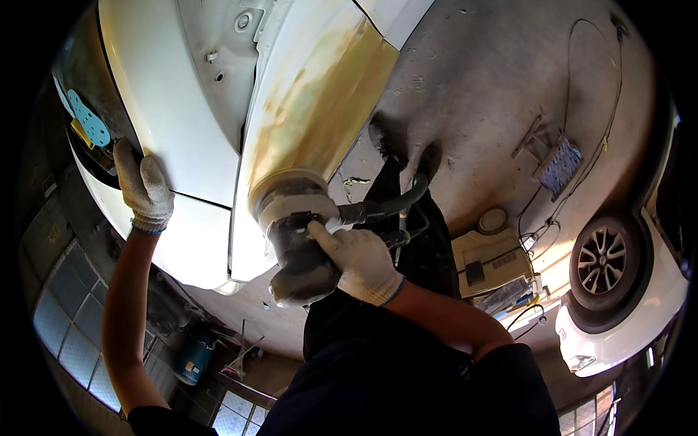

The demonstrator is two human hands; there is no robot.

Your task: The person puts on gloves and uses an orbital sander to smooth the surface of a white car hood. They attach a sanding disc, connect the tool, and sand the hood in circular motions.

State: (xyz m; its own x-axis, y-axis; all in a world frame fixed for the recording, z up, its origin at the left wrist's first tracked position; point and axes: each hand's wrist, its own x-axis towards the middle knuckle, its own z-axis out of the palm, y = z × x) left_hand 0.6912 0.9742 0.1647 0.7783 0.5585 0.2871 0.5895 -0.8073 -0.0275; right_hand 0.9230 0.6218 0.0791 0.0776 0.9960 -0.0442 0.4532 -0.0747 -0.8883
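My right hand (367, 265), in a whitish work glove, grips a power sander (302, 258) with a dark grip and a grey hose (416, 195). The round pad of the sander is on or close against a white car panel (273, 109); exact contact is hard to make out. Ahead of the pad, a yellowish-brown sanded patch (327, 109) spreads over that panel. Far to the left, my gloved left hand (145, 189) lies on the edge of the white bodywork, fingers stretched and holding nothing. Beyond its fingertips sits a light-blue perforated sanding disc (89, 118).
A small stool (560, 166) with a patterned seat stands on the concrete floor to the right. Cables (607, 138) run past it. Nearer are a beige box (491, 263) and another white car's wheel (602, 258). A teal container (194, 360) stands at the lower left.
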